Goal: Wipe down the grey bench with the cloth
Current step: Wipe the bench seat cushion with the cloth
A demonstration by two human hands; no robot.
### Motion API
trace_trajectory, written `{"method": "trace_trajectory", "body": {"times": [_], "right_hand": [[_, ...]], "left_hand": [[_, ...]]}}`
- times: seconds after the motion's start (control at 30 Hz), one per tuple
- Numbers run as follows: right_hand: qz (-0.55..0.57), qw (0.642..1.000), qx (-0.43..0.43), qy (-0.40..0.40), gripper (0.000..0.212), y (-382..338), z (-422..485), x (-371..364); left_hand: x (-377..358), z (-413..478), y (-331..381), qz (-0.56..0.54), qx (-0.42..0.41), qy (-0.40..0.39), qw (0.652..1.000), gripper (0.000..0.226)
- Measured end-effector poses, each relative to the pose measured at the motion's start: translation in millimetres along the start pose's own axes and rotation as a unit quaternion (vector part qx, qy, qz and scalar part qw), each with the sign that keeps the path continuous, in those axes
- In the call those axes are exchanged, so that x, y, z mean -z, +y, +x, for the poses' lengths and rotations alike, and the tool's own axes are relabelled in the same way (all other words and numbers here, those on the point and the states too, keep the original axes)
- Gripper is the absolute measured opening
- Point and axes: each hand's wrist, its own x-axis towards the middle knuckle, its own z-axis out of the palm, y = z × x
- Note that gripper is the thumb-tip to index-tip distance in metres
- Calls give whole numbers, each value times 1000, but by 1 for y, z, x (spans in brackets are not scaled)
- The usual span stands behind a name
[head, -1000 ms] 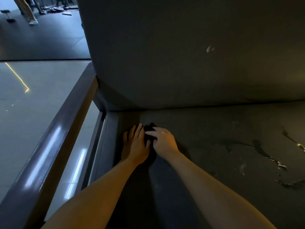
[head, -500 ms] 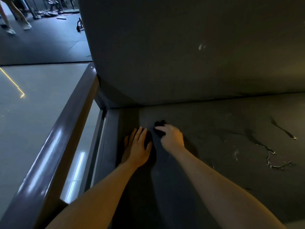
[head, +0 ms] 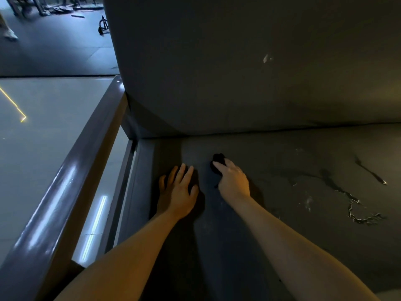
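The grey bench seat fills the lower right of the head view, with its padded backrest rising behind it. My right hand presses a small dark cloth onto the seat near the back left corner; most of the cloth is hidden under the fingers. My left hand lies flat on the seat just left of it, fingers spread, holding nothing. Cracked, peeling patches mark the seat surface to the right.
A glossy grey armrest rail runs diagonally along the bench's left side. Beyond it is a pale shiny floor with a yellow line. Gym equipment and a person's foot show at the far top left.
My right hand has slid the cloth to the right, away from my left hand, so a gap has opened between them. My left hand stays flat in place.
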Motion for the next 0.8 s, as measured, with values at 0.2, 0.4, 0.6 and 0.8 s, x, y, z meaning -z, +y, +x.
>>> {"method": "trace_trajectory", "body": {"times": [0.2,0.4,0.6,0.8], "right_hand": [[10,990,137,-38,48,-20,-11,-28],[-54,997,26,52,58,-2,45,-12],[2,990,139,-35,57,-42,32,-37],[-39,986,160,-21,59,-32,86,-34]], "left_hand": [[0,1,-1,-63,20,14,998,68],[5,1,-1,-82,43,3,996,72],[18,15,3,-62,59,14,996,62],[10,16,-2,-63,61,29,996,71]]}}
